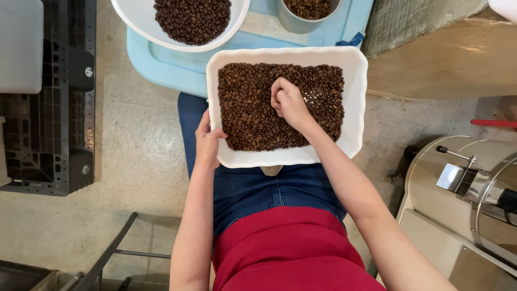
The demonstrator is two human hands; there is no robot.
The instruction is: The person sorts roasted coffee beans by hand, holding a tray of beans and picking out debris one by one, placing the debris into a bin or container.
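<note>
While hands steady it, white tray point(355, 97) brims with brown coffee beans point(253, 113)

**Surroundings beyond the lap**

Round white bowl point(141, 21) of dark beans and metal cup point(293, 20) of beans on pale blue lid point(177, 64). Black plastic pallet point(56, 108) at left on concrete floor point(140, 161). Steel drum machine point(463, 183) at right; red handle point(493, 123) above it.

Beans point(253, 116) in tray point(355, 97), bowl point(134, 19) behind.
</note>
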